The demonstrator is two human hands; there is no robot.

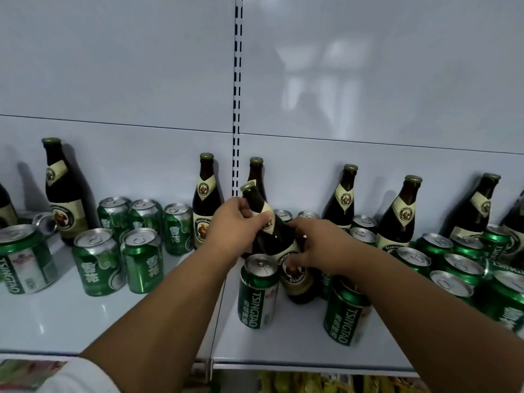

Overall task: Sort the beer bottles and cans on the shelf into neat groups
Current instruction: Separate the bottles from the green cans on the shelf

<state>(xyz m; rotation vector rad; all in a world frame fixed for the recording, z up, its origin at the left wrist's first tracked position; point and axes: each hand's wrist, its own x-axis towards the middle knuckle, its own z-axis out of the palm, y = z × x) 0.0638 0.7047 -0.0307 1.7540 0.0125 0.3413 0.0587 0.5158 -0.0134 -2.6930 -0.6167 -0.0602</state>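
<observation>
Head view, white shelf [283,347] with grey back panel [141,80].

Left hand [236,222]: fingers curled round the neck of a dark brown bottle [272,236], grasping it just under the gold cap. The bottle is tilted, cap leaning toward the left end of the shelf, base lower and nearer the front edge.

Right hand [317,245]: fingers wrapped over the same bottle's body at label height (cream label, "Franzisk…" partly readable below the hand). Both hands are thus on one bottle, near the middle of the shelf, in front of the slotted upright [237,109].

Just in front of the held bottle: an upright Tsingtao can [256,293], and a second Tsingtao can [347,313] under the right forearm, toward the front edge.

Along the back edge: upright bottles of the same label, one far left [66,194], one left of the upright [205,199], one behind the held bottle [256,177], three more toward the right end [341,197] [402,214] [479,208].

Left half: cluster of green cans with Chinese lettering [124,236]; large Tsingtao can [24,259] at the left end. Right half: packed green cans [465,265], tops showing.
</observation>
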